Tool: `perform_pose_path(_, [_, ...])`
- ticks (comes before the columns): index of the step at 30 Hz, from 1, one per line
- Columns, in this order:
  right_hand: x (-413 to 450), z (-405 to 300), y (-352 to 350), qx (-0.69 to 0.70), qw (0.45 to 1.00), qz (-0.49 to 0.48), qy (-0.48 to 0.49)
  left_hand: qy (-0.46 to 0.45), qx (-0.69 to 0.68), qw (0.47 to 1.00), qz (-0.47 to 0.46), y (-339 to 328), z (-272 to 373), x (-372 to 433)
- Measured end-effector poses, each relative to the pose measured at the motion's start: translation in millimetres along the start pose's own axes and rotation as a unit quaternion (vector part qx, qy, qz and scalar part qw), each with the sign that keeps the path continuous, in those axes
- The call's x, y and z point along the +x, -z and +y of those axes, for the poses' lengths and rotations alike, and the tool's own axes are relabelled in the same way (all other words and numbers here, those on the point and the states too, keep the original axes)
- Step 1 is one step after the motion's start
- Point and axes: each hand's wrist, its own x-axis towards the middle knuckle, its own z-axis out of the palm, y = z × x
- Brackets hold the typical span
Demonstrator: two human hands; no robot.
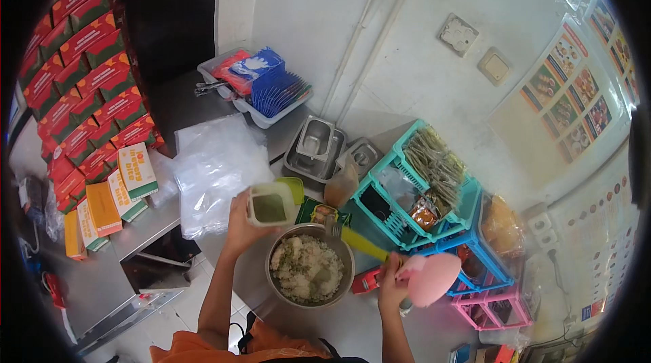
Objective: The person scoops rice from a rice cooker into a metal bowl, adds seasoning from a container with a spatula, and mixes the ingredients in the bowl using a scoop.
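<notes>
My left hand [243,228] grips a small clear plastic tub [270,204] with a green, flaky-looking content, tilted beside the metal bowl's upper left rim. The round metal bowl [351,256] stands before me, holding white rice [305,271] sprinkled with green bits. To its right, my right hand [391,284] is closed around a yellow-green handled utensil [363,244], whose greyish head reaches over the bowl's upper right rim. A pink rounded paddle-like utensil [435,280] also sticks out rightward from that hand. Its handle is hidden by the fingers.
Clear plastic bags [218,175] lie at left, near stacked red boxes [86,58]. Behind the bowl are a lime-green lid or tub [291,190], a green packet [323,213] and steel containers [315,149]. A turquoise basket [379,205] and a stacked blue basket [488,256] stand at right.
</notes>
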Motion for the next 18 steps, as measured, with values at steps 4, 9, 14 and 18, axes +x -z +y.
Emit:
perform_pose_path(4, [55,-5,-96,0.068,0.997,0.023,-0.015,0.006,-0.037,0.991,0.13,-22,-79,51])
perform_pose_path(9, [128,96,-190,-0.059,0.965,-0.038,0.252,0.009,-0.056,0.983,0.175,-59,-123,125])
perform_pose_path(14, [150,103,-245,-0.041,0.988,-0.086,0.12,-0.007,-0.014,0.981,0.192,-94,-143,171])
perform_pose_path(18, [161,110,-233,-0.145,0.97,-0.099,0.169,0.041,-0.15,0.97,0.185,-127,-142,204])
